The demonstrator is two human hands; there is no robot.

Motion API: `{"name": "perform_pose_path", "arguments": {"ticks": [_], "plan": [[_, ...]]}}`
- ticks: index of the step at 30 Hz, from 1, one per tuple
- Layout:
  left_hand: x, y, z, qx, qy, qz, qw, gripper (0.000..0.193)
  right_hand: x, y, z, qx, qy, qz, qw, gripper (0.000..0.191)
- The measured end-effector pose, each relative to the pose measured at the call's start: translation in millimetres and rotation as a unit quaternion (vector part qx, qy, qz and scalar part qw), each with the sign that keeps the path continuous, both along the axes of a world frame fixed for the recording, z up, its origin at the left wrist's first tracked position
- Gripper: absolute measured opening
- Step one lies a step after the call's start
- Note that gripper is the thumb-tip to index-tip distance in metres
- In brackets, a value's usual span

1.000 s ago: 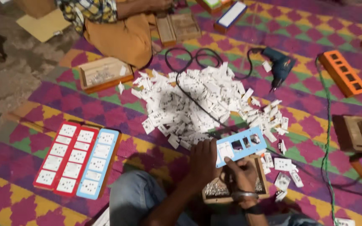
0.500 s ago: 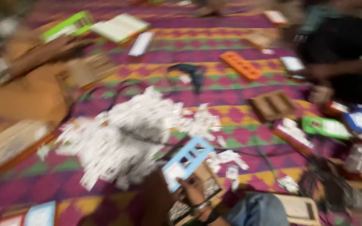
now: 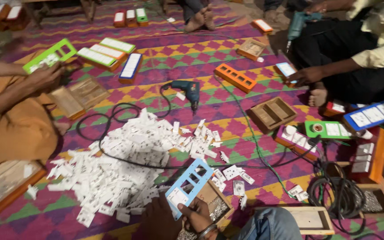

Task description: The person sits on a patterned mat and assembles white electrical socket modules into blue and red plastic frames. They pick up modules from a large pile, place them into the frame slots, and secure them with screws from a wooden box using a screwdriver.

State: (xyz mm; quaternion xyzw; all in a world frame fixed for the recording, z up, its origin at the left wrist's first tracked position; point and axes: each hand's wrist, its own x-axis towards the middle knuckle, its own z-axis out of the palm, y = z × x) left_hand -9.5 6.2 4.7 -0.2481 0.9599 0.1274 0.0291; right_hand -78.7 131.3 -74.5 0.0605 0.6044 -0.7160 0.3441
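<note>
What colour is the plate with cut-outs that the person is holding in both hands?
Light blue. The switch plate shows best in the head view, with one white switch fitted.

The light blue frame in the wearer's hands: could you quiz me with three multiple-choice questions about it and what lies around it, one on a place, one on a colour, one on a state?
1. Where does the heap of white switch parts lie?
A. on the patterned mat
B. in a wooden tray
C. on a table

2. What colour is the empty frame lying beyond the power drill?
A. green
B. orange
C. white

3. How full is the light blue frame?
A. every opening filled
B. one white part fitted, the other openings empty
C. all empty

A: the heap spreads straight over the mat.
B: that frame is orange, its openings bare.
B: one white part sits at its lower end, beside the right hand; the left hand grips below.
</note>
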Motion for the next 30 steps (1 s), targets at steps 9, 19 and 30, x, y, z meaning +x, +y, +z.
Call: {"name": "perform_pose_path", "arguments": {"ticks": [9, 19, 30], "plan": [[8, -1, -9, 0.026, 0.172, 0.023, 0.984, 0.092, -7, -2, 3, -0.015, -0.006, -0.008, 1.0, 0.029], [12, -16, 9, 0.028, 0.12, 0.057, 0.991, 0.083, -4, -2, 1, 0.079, 0.111, 0.177, 0.975, 0.031], [15, -26, 5, 0.008, 0.106, 0.06, 0.992, 0.089, 3, 0, -34, 0.397, 0.443, 0.545, 0.592, 0.067]]}}
